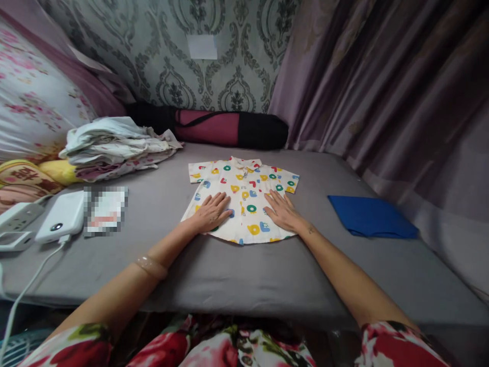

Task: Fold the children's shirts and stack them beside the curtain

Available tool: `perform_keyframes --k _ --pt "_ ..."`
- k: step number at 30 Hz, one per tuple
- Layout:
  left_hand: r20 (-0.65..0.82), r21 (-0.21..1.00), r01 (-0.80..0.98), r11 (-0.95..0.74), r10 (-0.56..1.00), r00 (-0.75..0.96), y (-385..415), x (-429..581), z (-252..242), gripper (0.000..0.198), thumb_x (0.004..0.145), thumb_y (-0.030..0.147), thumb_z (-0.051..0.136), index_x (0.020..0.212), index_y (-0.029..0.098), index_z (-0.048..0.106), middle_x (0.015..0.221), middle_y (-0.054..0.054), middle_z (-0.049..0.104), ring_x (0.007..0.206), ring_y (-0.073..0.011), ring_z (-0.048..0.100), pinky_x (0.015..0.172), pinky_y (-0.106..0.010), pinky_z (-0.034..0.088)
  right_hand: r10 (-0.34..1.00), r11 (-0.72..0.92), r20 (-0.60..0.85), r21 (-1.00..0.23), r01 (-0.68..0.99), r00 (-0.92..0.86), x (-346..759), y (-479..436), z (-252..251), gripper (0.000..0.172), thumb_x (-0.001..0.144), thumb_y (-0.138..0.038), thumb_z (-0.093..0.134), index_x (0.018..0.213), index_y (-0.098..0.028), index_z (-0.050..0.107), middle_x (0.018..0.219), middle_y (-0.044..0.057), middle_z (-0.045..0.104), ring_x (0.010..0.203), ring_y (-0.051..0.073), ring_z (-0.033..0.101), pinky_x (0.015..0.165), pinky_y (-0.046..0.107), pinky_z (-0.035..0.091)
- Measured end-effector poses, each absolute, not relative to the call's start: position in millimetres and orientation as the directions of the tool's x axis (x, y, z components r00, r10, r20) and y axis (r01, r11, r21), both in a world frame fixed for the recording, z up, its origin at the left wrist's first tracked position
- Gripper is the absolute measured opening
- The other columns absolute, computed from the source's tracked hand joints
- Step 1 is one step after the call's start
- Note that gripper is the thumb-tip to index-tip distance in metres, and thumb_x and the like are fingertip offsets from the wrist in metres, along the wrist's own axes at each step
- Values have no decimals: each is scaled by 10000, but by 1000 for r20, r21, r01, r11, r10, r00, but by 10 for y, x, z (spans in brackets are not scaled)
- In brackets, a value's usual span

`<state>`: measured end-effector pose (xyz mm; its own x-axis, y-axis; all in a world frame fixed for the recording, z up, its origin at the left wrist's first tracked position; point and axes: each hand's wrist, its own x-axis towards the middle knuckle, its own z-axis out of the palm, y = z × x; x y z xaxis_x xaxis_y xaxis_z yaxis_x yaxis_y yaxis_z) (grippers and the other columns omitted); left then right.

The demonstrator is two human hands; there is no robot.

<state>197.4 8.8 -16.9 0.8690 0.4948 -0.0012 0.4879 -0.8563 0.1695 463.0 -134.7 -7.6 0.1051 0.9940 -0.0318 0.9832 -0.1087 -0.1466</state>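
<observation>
A small white short-sleeved shirt (244,204) with colourful letter prints lies spread out, its collar towards the wall and its hem towards me. My left hand (212,212) rests flat on the shirt's lower left side, fingers stretched out. On the lower right side lies my right hand (281,210), also flat with fingers apart. Both palms press on the cloth, and neither hand grips anything. Parts of the print under the hands are hidden.
A grey-covered bed (244,280) bears everything. To the right lies a folded blue cloth (372,216). At left are a pile of clothes (118,145), a white power bank (63,216) with a cable, and a power strip (19,216). A black-and-maroon bag (210,126) lies along the wall.
</observation>
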Motion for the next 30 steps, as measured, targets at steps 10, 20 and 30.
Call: perform_keyframes --k 10,20,30 --pt "-14 217 501 -838 511 860 14 1549 -157 614 962 541 248 1480 218 312 1571 -81 242 1455 -253 164 1166 -447 118 990 21 -129 -264 964 -57 4301 -2224 119 532 989 -395 237 1504 -270 266 1584 5 152 1457 191 122 1191 442 84" --pt "-3 281 469 -837 488 873 -237 1935 281 443 958 431 338 1279 182 514 1367 -147 514 1259 -254 491 1040 -381 383 995 -52 -101 -358 932 17 4104 -1902 528 444 989 -345 276 1046 -212 696 1069 78 703 1003 196 629 925 317 442" --pt "105 204 434 -877 461 881 -589 2446 -204 642 964 538 265 1450 133 370 1539 -161 277 1435 -293 220 1150 -501 215 961 -275 -35 -165 947 273 4293 -721 -80 629 979 -435 199 1495 -81 260 1577 119 182 1456 223 126 1172 430 22"
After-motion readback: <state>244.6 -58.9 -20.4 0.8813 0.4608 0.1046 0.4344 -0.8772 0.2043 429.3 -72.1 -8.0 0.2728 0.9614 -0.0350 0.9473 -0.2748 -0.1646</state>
